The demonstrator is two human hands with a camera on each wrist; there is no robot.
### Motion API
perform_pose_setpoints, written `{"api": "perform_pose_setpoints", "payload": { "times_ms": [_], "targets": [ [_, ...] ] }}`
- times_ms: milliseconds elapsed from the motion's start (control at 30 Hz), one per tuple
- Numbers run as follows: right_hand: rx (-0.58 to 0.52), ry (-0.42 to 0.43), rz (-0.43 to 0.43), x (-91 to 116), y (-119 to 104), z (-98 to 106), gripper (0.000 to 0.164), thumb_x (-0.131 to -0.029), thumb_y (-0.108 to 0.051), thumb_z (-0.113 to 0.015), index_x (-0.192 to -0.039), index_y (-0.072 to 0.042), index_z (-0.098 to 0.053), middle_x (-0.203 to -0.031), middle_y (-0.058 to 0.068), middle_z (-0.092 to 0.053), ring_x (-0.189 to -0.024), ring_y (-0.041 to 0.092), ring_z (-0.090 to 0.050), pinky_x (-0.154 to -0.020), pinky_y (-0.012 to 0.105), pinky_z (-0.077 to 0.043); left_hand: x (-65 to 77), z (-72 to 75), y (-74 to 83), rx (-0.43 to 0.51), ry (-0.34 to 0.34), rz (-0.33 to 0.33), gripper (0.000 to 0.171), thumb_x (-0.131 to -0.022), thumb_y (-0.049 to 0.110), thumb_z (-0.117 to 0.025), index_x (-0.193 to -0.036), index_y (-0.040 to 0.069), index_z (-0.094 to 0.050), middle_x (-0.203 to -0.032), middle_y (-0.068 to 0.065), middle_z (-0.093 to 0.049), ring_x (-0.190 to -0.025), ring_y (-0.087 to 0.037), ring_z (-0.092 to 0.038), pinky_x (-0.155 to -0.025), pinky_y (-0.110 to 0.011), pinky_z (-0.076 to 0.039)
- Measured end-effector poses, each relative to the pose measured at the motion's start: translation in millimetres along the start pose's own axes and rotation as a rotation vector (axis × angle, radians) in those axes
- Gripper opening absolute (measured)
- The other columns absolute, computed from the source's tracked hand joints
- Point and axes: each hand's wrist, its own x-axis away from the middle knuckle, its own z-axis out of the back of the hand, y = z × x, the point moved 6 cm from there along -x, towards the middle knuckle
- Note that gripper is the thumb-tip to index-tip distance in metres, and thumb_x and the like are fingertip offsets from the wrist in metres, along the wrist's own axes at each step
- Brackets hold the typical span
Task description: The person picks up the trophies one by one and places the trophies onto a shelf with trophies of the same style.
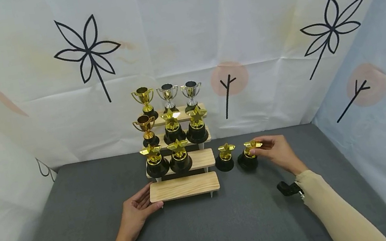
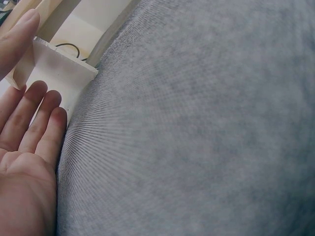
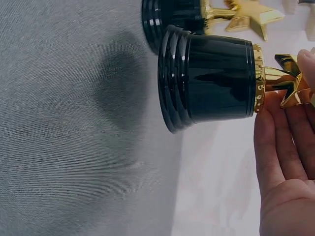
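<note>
A stepped wooden display stand bears trophies on its upper tiers. At the left end of its bare lowest board, my left hand holds the stand, thumb at the front edge and fingers by the side. In the left wrist view, the board end lies between thumb and fingers. My right hand pinches a gold star trophy by its star; its black base appears raised off the cloth in the right wrist view. Another star trophy stands between it and the stand.
One gold cup and two silver cups stand on the top tier. Below are a bronze-coloured cup and two star trophies; two more stand on the third tier. Dark grey cloth covers the table; patterned curtains surround it.
</note>
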Motion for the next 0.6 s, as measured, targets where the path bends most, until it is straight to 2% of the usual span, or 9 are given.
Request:
{"api": "perform_pose_setpoints", "payload": {
  "times_ms": [267,600],
  "targets": [
    [0.024,-0.015,0.030,6,-22,2,0.043,-0.089,-0.015,-0.081,-0.125,0.004,-0.068,-0.116,0.021,-0.071,-0.098,0.012,-0.071,-0.080,0.023,-0.060,-0.2,0.0,0.0,0.011,-0.002,-0.002,0.080,-0.080,0.006,-0.087,-0.148,-0.004,-0.047,-0.148,-0.023,-0.050,-0.129,-0.014,-0.055,-0.101,-0.019,-0.050],
    [0.040,-0.037,0.099,7,-50,-6,0.039,-0.087,-0.012,-0.082,-0.121,0.003,-0.071,-0.113,0.019,-0.071,-0.102,0.016,-0.071,-0.083,0.024,-0.061,-0.5,-0.2,-0.4,0.002,-0.001,0.006,0.080,-0.081,0.007,-0.087,-0.149,-0.004,-0.046,-0.148,-0.022,-0.050,-0.134,-0.026,-0.051,-0.101,-0.018,-0.049]
  ]
}}
